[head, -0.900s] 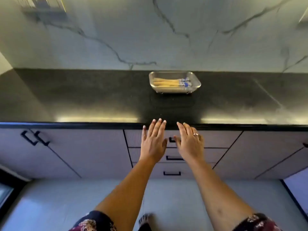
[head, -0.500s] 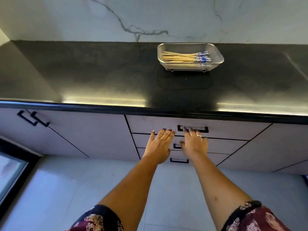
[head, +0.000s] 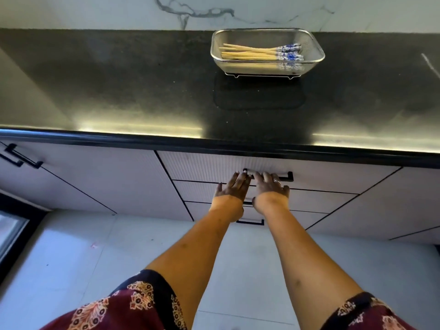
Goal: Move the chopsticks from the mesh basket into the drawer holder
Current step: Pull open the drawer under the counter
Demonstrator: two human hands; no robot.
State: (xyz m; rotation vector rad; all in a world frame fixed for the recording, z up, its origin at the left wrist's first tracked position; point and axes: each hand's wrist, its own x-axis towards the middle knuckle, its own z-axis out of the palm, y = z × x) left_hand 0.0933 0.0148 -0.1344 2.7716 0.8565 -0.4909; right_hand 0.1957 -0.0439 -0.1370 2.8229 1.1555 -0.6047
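Note:
A metal mesh basket (head: 316, 50) stands on the black countertop near the back wall. Inside it lie several wooden chopsticks (head: 250, 53) with blue-and-white patterned ends pointing right. Below the counter edge the top drawer (head: 202, 166) is closed, and its black bar handle (head: 285, 177) runs across the front. My left hand (head: 232, 189) and my right hand (head: 271, 186) are stretched flat side by side, fingertips at the left part of that handle. Neither hand holds anything. The drawer holder is hidden inside.
Two more closed drawers sit below, the lowest with a black handle (head: 251, 222). A cabinet door to the left carries black handles (head: 21, 158). The countertop's front edge (head: 119, 139) overhangs the drawers. A light tiled floor lies below.
Both hands have dropped from the counter edge down to the top drawer front and reached its handle. The view has tilted so the basket looks nearer and larger.

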